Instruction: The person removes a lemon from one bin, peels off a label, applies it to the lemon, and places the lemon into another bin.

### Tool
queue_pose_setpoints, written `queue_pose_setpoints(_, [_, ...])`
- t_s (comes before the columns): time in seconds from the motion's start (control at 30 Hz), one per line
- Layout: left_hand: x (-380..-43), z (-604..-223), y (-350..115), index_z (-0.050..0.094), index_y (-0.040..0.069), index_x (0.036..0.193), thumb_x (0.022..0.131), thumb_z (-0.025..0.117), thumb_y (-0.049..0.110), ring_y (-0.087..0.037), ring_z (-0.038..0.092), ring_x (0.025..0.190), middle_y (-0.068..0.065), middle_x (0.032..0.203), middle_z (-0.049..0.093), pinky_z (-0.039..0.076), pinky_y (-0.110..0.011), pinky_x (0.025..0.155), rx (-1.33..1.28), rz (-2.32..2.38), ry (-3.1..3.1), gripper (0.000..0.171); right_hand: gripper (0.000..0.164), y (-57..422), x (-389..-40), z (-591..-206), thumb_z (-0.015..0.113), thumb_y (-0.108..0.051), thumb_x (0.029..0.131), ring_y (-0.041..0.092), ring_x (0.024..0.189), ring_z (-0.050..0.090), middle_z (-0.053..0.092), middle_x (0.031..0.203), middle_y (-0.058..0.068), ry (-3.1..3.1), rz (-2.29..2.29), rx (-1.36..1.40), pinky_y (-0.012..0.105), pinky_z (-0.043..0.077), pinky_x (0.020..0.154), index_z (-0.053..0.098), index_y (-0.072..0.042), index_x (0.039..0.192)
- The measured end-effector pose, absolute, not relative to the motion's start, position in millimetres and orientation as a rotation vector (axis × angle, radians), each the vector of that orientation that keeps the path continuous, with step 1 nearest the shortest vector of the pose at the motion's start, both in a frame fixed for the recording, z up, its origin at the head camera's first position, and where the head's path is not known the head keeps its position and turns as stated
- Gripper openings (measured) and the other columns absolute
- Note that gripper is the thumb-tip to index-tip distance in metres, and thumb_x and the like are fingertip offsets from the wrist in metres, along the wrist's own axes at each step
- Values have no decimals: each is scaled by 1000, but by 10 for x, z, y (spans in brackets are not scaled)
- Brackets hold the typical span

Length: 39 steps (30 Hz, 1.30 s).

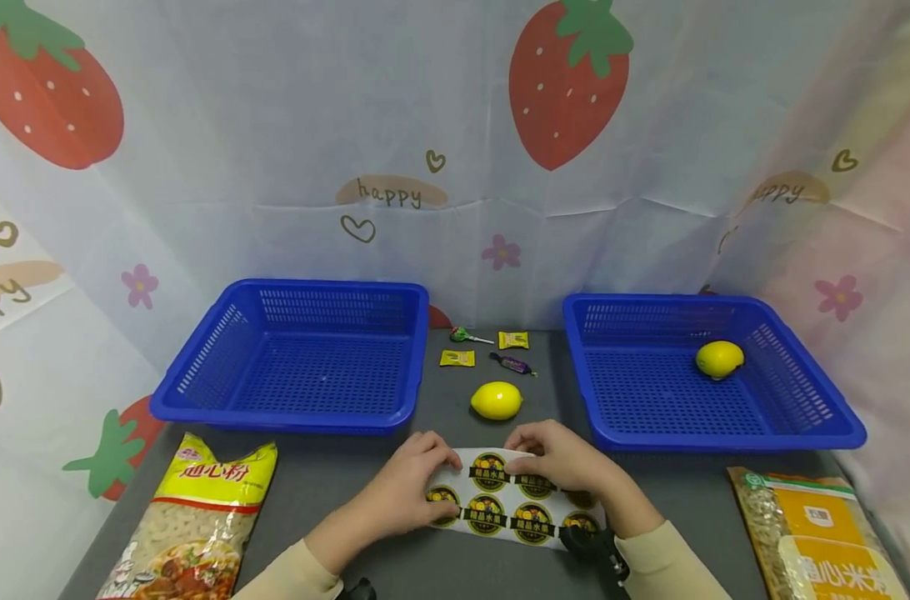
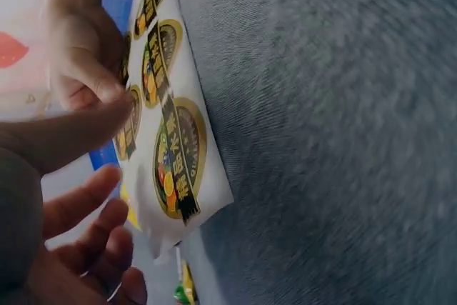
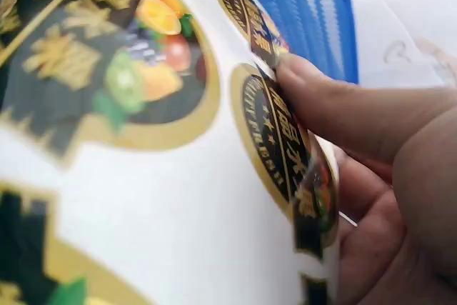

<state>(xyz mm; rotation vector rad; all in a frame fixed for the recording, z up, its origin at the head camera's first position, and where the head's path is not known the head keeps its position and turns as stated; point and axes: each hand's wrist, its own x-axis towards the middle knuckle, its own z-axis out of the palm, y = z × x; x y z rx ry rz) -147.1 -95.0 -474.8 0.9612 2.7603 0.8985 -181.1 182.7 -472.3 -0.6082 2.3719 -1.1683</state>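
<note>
A white sheet of round black-and-gold fruit stickers (image 1: pixel 508 493) is between both hands above the grey table. My left hand (image 1: pixel 402 492) holds its left end, the thumb lying over a sticker in the head view. Seen from the left wrist, the other fingers (image 2: pixel 107 255) are bent beside the sheet's edge. My right hand (image 1: pixel 563 457) pinches the far edge; in the right wrist view the thumb (image 3: pixel 343 108) presses the printed face with fingers behind it. Just beyond the sheet lies a yellow lemon (image 1: pixel 497 401).
Blue baskets stand at the back left (image 1: pixel 290 421) and back right (image 1: pixel 732 442); the right one contains a lemon (image 1: pixel 719 359). Between them are a lollipop (image 1: pixel 460 335) and several wrapped candies (image 1: pixel 457 358). Pasta bags lie at front left (image 1: pixel 200 517) and front right (image 1: pixel 822 533).
</note>
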Motion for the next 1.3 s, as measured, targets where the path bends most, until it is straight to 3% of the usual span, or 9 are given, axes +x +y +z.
queue_pose_setpoints(0.2, [-1412,-4724,-952,64,18,113,72,92,33,-12,44,99,6,109,54,36,-32,83,1063,669,2789,53,13,1924,-1871,-4748,70,-27,96,13,83,64,74,94,-3,2269,-1254,-640,28,53,76,75,-17,103])
queue_pose_setpoints(0.63, [-1368,-4739,-939,61,20,97,69,94,36,-11,45,95,8,102,52,37,-33,82,1073,685,2873,46,17,1974,-1880,-4755,70,-18,96,8,71,52,69,87,2,2144,-1379,-605,24,48,67,74,-5,106])
queue_pose_setpoints(0.77, [-1355,-4739,-937,60,16,115,70,94,32,-15,51,104,0,115,51,46,-36,89,801,934,2826,59,18,1975,-1876,-4764,68,-17,98,7,71,52,68,85,1,2099,-1418,-618,23,49,67,71,-2,107])
queue_pose_setpoints(0.97, [-1371,-4705,-981,43,6,146,75,91,19,-20,60,100,-13,126,56,55,-29,76,434,1458,2430,87,18,1981,-1856,-4749,66,-17,99,7,70,51,65,83,-1,2065,-1417,-634,23,47,67,68,0,106])
queue_pose_setpoints(1.13, [-1376,-4698,-989,32,4,152,82,81,-1,-24,71,96,-20,118,69,59,-31,76,408,1656,2151,86,16,1930,-1833,-4694,68,-22,98,5,57,40,65,77,-2,2049,-1332,-655,21,42,58,70,-7,104])
queue_pose_setpoints(1.3, [-1351,-4678,-978,38,10,147,84,78,-2,-25,71,98,-21,116,70,59,-28,76,451,1731,2133,75,20,1789,-1803,-4661,75,-27,92,5,50,41,63,68,-3,2061,-1356,-593,21,39,49,72,-9,98])
